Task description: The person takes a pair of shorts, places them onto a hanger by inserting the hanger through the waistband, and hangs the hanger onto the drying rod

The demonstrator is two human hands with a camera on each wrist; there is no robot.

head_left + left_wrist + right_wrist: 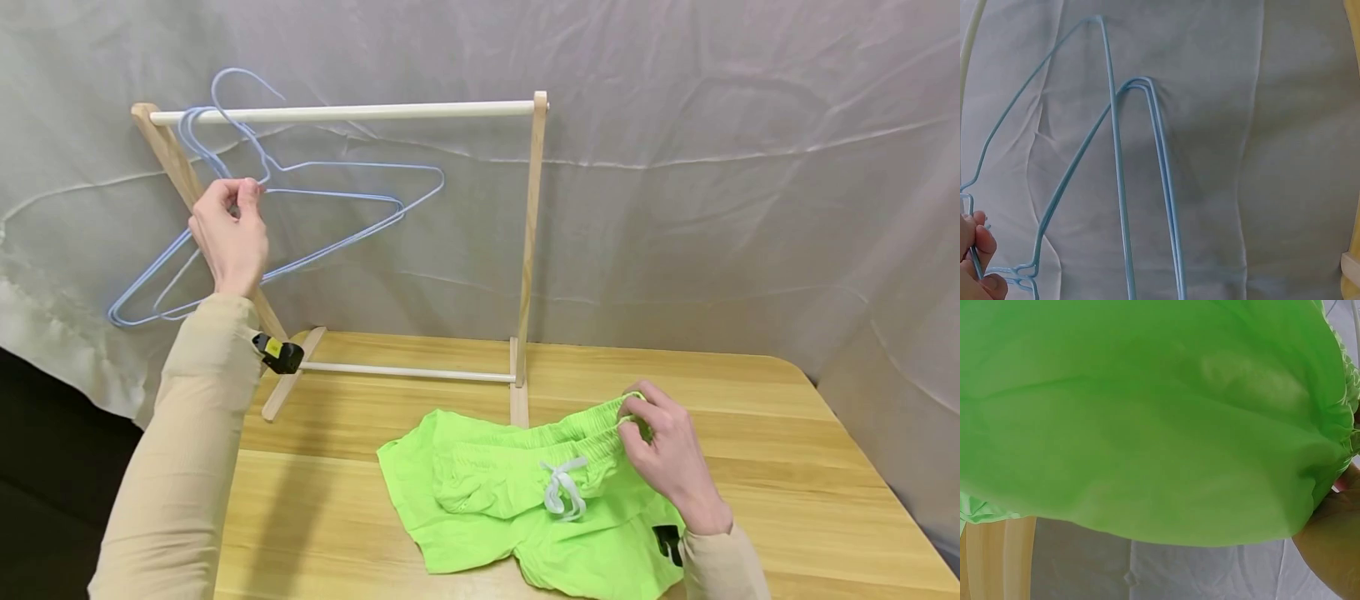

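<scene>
In the head view my left hand (232,233) pinches one light-blue wire hanger (360,164) just below its hook. That hook rises above the white rod, tip pointing right. Behind it, more blue hangers (201,137) hang from the rod's left end; the left wrist view shows their doubled wires (1169,206) beside the held hanger (1116,144). My right hand (667,450) grips the gathered waistband of neon-green shorts (480,483) at its right end. A white drawstring bow (562,487) sits at the front of the waistband. Green fabric (1147,437) fills most of the right wrist view.
A small wooden clothes rack (529,242) with a white top rod (390,111) and a lower bar (412,372) stands at the back of the wooden table (750,433). Grey cloth (712,208) hangs behind it. A black wrist device (279,354) is on my left sleeve.
</scene>
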